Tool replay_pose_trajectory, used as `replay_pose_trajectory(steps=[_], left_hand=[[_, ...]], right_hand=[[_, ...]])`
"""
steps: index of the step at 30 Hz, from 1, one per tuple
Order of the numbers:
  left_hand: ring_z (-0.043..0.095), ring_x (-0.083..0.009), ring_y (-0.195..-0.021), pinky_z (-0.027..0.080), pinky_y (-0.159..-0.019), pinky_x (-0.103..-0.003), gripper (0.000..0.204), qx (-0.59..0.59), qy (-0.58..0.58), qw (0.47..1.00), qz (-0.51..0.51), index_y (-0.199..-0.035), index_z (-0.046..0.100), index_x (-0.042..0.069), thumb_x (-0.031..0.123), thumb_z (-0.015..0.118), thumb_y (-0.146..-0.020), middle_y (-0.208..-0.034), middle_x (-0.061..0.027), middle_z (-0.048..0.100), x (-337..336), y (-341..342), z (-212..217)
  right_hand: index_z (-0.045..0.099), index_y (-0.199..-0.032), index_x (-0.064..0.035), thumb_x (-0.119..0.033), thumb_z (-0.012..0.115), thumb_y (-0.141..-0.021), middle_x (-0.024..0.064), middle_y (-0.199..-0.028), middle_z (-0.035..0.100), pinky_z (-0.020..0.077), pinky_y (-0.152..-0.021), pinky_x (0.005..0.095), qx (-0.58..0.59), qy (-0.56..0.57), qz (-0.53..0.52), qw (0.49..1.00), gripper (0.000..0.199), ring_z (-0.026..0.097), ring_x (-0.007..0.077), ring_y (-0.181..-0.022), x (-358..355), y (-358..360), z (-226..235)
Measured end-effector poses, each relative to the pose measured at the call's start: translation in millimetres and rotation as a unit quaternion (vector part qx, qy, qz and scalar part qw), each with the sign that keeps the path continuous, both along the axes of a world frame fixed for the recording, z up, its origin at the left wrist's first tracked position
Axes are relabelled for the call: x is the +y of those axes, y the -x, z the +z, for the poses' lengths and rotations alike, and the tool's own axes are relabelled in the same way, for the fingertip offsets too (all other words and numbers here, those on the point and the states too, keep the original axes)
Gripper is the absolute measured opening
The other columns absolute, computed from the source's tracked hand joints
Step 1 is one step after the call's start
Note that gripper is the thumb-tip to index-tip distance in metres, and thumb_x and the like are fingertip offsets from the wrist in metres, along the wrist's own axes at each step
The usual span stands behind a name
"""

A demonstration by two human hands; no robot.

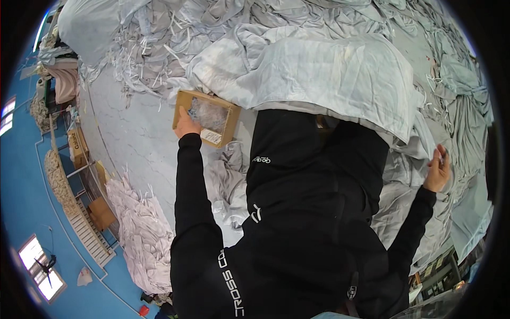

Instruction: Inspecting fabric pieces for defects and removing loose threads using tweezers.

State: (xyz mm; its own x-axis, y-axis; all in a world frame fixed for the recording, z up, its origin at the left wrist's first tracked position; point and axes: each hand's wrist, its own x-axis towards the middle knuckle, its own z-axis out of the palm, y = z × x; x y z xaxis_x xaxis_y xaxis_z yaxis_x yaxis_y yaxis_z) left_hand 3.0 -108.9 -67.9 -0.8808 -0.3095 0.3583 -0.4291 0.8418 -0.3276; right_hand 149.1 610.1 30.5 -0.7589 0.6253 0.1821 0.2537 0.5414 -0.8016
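- The person's left hand point(188, 126) has its fingers closed over the near left side of an open cardboard box point(230, 126), gripping that wall.
- Just beyond those fingers, inside the box, I can see a wispy, pale clump point(210, 114); what it is made of, I can't make out.
- A white label point(211, 137) sits on the box, just right of the same hand.
- The right hand point(436, 173) is held well out to the side, fingers partly curled; I can't tell whether they pinch any fabric.
- Left of the right fingers, and farther forward, a pale grey cloth point(334, 74) drapes over the person's knees.
- Around and behind the right hand lie rumpled grey-green fabrics point(467, 127).
- Below the left fingers, near the forearm, a crumpled grey cloth point(228, 183) lies beside the person's leg.
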Motion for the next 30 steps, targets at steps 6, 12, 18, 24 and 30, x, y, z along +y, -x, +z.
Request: replay_pose_trajectory(steps=[6,12,18,24,30], left_hand=[[0.063,-0.0291,-0.086,0.047,-0.076,-0.040,0.020,-0.017,-0.425,0.847,-0.318,-0.092,0.067,0.006,0.011,0.073,-0.074,-0.090,-0.0103,0.067,118.3,32.0,63.0],[0.056,-0.0288,-0.091,0.044,-0.079,-0.038,0.028,-0.007,-0.442,0.744,-0.502,-0.095,0.068,0.006,0.008,0.076,-0.068,-0.103,-0.0085,0.061,228.5,31.0,118.8],[0.058,-0.0302,-0.080,0.045,-0.072,-0.037,0.015,0.018,-0.440,0.719,-0.538,-0.087,0.064,0.001,-0.005,0.067,-0.074,-0.086,-0.0111,0.060,242.9,38.2,117.0],[0.056,-0.0188,-0.075,0.045,-0.071,-0.027,0.005,0.022,-0.507,0.701,-0.501,-0.093,0.059,0.000,0.000,0.055,-0.091,-0.086,-0.0088,0.060,235.0,29.1,108.9],[0.054,-0.0182,-0.069,0.044,-0.065,-0.027,0.005,0.063,-0.533,0.715,-0.448,-0.092,0.058,0.000,0.004,0.057,-0.091,-0.082,-0.0074,0.058,235.7,33.2,100.2]], right_hand=[[0.068,-0.107,-0.0062,0.006,0.065,-0.080,0.0030,-0.077,0.065,0.0435,-0.057,0.0214,0.011,-0.177,0.212,0.961,0.030,0.053,0.0069,-0.060,-126.0,43.5,40.4],[0.066,-0.102,-0.0023,0.017,0.061,-0.067,0.0087,-0.083,0.061,0.0497,-0.057,0.0264,0.029,-0.177,0.258,0.949,0.040,0.064,0.0182,-0.065,-155.8,63.9,48.7],[0.065,-0.106,-0.0038,0.013,0.065,-0.059,0.0110,-0.086,0.061,0.0528,-0.057,0.0316,0.062,-0.153,0.249,0.954,0.050,0.065,0.0229,-0.069,-202.5,68.1,35.9],[0.061,-0.101,-0.0060,0.001,0.065,-0.064,0.0071,-0.090,0.056,0.0498,-0.055,0.0306,0.102,-0.127,0.271,0.949,0.038,0.062,0.0214,-0.070,-253.0,119.9,32.9],[0.053,-0.078,-0.0082,-0.011,0.062,-0.069,0.0053,-0.081,0.049,0.0475,-0.053,0.0298,0.094,-0.181,0.315,0.927,0.013,0.059,0.0199,-0.066,-261.5,145.0,30.6]])
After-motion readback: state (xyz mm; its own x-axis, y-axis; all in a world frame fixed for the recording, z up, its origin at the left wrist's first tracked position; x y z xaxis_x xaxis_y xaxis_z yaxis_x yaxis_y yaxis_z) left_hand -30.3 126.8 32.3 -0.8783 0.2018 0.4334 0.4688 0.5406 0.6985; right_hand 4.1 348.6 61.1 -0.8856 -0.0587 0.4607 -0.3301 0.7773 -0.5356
